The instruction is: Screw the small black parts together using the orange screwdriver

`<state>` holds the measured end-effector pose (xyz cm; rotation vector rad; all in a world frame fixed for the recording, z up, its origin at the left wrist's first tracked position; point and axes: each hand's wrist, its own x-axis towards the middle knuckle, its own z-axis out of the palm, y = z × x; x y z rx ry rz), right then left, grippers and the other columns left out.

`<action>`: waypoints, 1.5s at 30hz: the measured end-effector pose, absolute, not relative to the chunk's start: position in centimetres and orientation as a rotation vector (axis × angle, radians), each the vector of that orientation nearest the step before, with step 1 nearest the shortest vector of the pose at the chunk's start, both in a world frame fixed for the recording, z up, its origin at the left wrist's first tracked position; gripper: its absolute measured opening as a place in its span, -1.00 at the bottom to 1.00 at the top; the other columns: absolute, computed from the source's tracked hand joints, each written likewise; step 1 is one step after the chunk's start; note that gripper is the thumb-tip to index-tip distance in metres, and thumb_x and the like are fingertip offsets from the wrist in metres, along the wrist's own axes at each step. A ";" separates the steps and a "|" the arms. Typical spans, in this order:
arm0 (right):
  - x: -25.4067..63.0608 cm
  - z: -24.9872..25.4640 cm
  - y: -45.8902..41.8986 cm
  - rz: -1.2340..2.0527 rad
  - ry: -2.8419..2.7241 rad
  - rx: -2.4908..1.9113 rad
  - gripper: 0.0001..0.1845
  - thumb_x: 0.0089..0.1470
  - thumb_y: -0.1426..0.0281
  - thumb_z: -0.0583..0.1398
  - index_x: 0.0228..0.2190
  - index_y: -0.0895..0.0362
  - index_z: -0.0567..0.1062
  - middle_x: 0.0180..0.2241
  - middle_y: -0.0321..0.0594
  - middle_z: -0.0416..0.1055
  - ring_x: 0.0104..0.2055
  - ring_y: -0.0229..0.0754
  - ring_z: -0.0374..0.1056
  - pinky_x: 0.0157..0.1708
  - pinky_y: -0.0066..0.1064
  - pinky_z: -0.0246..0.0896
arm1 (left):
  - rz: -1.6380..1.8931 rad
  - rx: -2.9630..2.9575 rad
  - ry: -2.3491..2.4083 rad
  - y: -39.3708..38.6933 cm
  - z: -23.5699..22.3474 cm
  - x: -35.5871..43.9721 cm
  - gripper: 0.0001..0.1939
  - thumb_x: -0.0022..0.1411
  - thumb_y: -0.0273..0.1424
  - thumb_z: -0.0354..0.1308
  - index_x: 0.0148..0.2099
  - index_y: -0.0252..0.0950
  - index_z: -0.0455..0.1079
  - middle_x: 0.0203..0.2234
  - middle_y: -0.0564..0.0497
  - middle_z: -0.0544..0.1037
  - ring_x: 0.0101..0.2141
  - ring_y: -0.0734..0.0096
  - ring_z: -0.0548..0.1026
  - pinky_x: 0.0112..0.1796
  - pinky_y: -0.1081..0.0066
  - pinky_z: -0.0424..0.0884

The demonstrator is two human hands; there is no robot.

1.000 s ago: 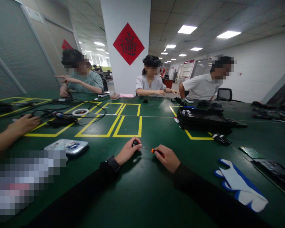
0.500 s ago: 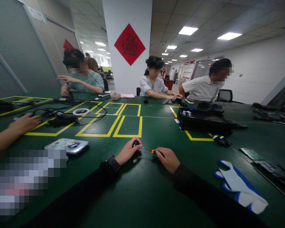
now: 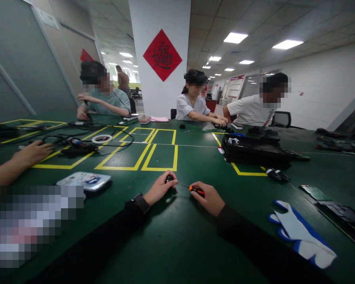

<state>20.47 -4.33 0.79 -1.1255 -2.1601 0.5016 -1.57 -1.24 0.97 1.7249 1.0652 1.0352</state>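
Observation:
My left hand (image 3: 159, 188) rests on the green table (image 3: 177, 236), its fingers closed round a small black part (image 3: 168, 178). My right hand (image 3: 208, 198) grips a small screwdriver (image 3: 195, 190) with an orange and black handle. Its thin shaft points left into the black part. Both hands lie close together just in front of the yellow taped boxes (image 3: 159, 157). A black watch sits on my left wrist (image 3: 140, 202).
A white and blue glove (image 3: 301, 238) lies at the right. A black stack of devices (image 3: 254, 152) stands beyond it. A phone-like case (image 3: 84, 180) lies at the left, near another person's hand (image 3: 32, 153). Cables (image 3: 77, 144) and three seated people are at the far side.
My hands have hardly moved; the right hand shifted slightly on the screwdriver handle. The people across the table moved their arms a little.

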 end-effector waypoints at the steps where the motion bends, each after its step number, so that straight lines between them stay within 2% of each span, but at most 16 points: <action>1: 20.5 0.8 -4.4 0.503 -2.168 -1.133 -0.78 0.09 0.39 0.06 -0.20 0.12 0.39 -0.28 -0.20 0.39 -0.24 -0.20 0.30 -0.20 -0.35 0.17 | 1.034 1.729 1.068 -1.2 0.9 -1.6 -0.84 0.10 -0.30 0.04 -0.29 -0.28 0.25 -0.55 0.12 0.38 -0.49 0.48 0.36 -0.38 0.48 0.23; 5: 20.5 0.7 -4.4 0.480 -2.169 -1.118 -0.77 0.08 0.46 0.04 -0.20 0.13 0.40 -0.26 -0.19 0.38 -0.22 -0.19 0.30 -0.19 -0.35 0.17 | 1.046 1.733 1.082 -1.2 0.9 -1.6 -0.85 0.10 -0.31 0.03 -0.29 -0.28 0.25 -0.56 0.12 0.38 -0.48 0.47 0.37 -0.36 0.47 0.24; 10: 20.5 0.8 -4.5 0.423 -2.127 -1.081 -0.73 0.01 0.47 0.12 -0.18 0.08 0.37 -0.25 -0.21 0.33 -0.23 -0.23 0.29 -0.23 -0.40 0.18 | 1.041 1.679 1.103 -1.4 1.1 -1.5 -0.83 0.11 -0.29 0.03 -0.27 -0.27 0.25 -0.57 0.13 0.39 -0.53 0.49 0.35 -0.45 0.49 0.22; 13: 20.5 0.9 -4.6 0.395 -2.128 -1.144 -0.72 0.01 0.42 0.13 -0.17 0.07 0.37 -0.28 -0.23 0.34 -0.26 -0.22 0.29 -0.25 -0.40 0.17 | 1.026 1.689 1.105 -1.5 1.2 -1.5 -0.82 0.11 -0.29 0.03 -0.27 -0.27 0.25 -0.56 0.13 0.39 -0.55 0.51 0.33 -0.47 0.50 0.21; 17: 20.5 0.8 -4.4 0.419 -2.144 -1.285 -0.73 0.07 0.31 0.08 -0.16 0.08 0.38 -0.37 -0.25 0.38 -0.34 -0.21 0.30 -0.30 -0.40 0.15 | 1.028 1.754 1.073 -1.4 1.1 -1.5 -0.84 0.11 -0.30 0.03 -0.30 -0.29 0.25 -0.56 0.13 0.38 -0.49 0.48 0.35 -0.39 0.48 0.23; 21: 20.6 0.7 -4.2 0.446 -2.174 -1.242 -0.75 0.12 0.39 -0.01 -0.23 0.10 0.42 -0.29 -0.21 0.40 -0.24 -0.21 0.29 -0.22 -0.39 0.13 | 1.023 1.766 1.075 -1.2 0.9 -1.5 -0.83 0.11 -0.30 0.03 -0.30 -0.29 0.25 -0.56 0.13 0.38 -0.48 0.47 0.36 -0.36 0.47 0.23; 28: 20.6 0.9 -4.2 0.410 -2.101 -1.128 -0.77 0.05 0.42 0.09 -0.20 0.09 0.40 -0.26 -0.21 0.32 -0.23 -0.22 0.28 -0.20 -0.37 0.17 | 1.042 1.687 1.069 -1.1 0.7 -1.7 -0.83 0.11 -0.30 0.04 -0.27 -0.28 0.24 -0.56 0.13 0.37 -0.48 0.48 0.36 -0.38 0.48 0.23; 33: 20.6 0.8 -4.3 0.384 -2.050 -1.247 -0.74 0.02 0.32 0.14 -0.20 0.07 0.39 -0.29 -0.23 0.37 -0.26 -0.20 0.31 -0.24 -0.37 0.17 | 1.027 1.724 1.062 -1.1 0.7 -1.7 -0.83 0.10 -0.30 0.05 -0.28 -0.29 0.24 -0.55 0.13 0.37 -0.47 0.48 0.36 -0.36 0.47 0.23; 37: 20.5 0.7 -4.4 0.391 -2.098 -1.377 -0.72 0.04 0.20 0.10 -0.23 0.07 0.41 -0.36 -0.23 0.40 -0.33 -0.19 0.32 -0.33 -0.37 0.15 | 1.022 1.730 1.054 -1.2 0.7 -1.7 -0.84 0.11 -0.31 0.04 -0.28 -0.29 0.24 -0.55 0.13 0.37 -0.47 0.48 0.36 -0.37 0.47 0.24; 41: 20.5 0.8 -4.2 0.374 -2.123 -1.317 -0.75 0.13 0.29 0.01 -0.33 0.11 0.44 -0.36 -0.21 0.38 -0.31 -0.22 0.29 -0.31 -0.41 0.13 | 1.034 1.732 1.065 -1.3 0.9 -1.6 -0.84 0.10 -0.31 0.04 -0.29 -0.29 0.25 -0.56 0.13 0.38 -0.48 0.48 0.37 -0.36 0.47 0.24; 45: 20.7 0.8 -4.0 0.367 -2.117 -1.221 -0.81 0.10 0.36 0.04 -0.31 0.13 0.43 -0.34 -0.22 0.33 -0.33 -0.25 0.27 -0.31 -0.42 0.14 | 1.052 1.705 1.065 -1.1 0.7 -1.6 -0.84 0.09 -0.31 0.06 -0.29 -0.29 0.25 -0.56 0.13 0.38 -0.48 0.48 0.38 -0.36 0.47 0.25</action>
